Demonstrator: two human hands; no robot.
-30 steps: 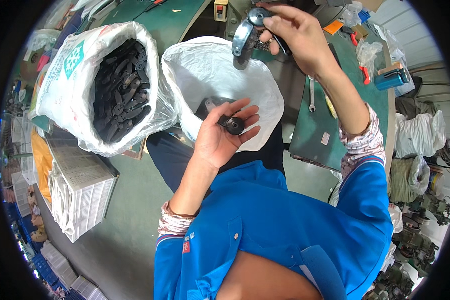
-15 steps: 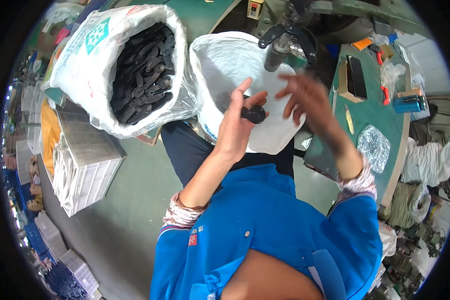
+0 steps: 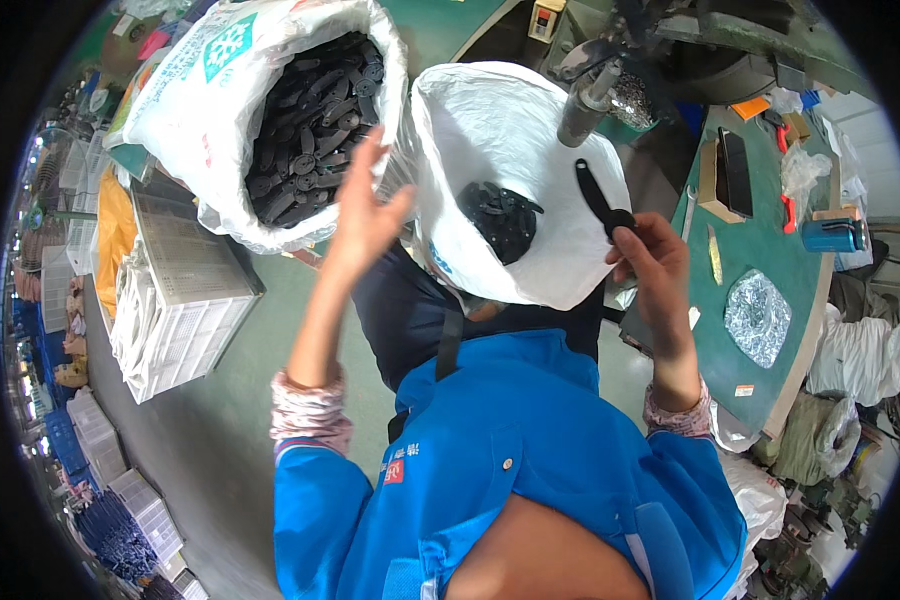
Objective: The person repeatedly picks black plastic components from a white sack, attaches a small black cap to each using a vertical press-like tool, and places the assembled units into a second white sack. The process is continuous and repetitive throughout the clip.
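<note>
My right hand (image 3: 655,262) pinches a flat black lever-shaped part (image 3: 598,198) by its wide round end, its narrow arm pointing up and away over the right rim of a white-lined bin (image 3: 565,290). Inside that bin lies a small heap of similar black parts (image 3: 500,222). My left hand (image 3: 368,212) holds nothing, fingers apart and slightly blurred. It is beside the mouth of a white woven sack (image 3: 185,115), which is full of black lever-shaped parts (image 3: 315,130).
A metal machine spindle (image 3: 582,112) hangs over the bin's far right. On the green bench (image 3: 760,240) at right lie a crumpled clear plastic bag (image 3: 758,318), a yellow-handled cutter (image 3: 715,255) and a phone-like black slab (image 3: 735,175). A white crate (image 3: 195,300) stands at left.
My left hand has moved left from above the bin toward the sack, without the black part it held. My right hand has moved nearer to me and now holds a black part.
</note>
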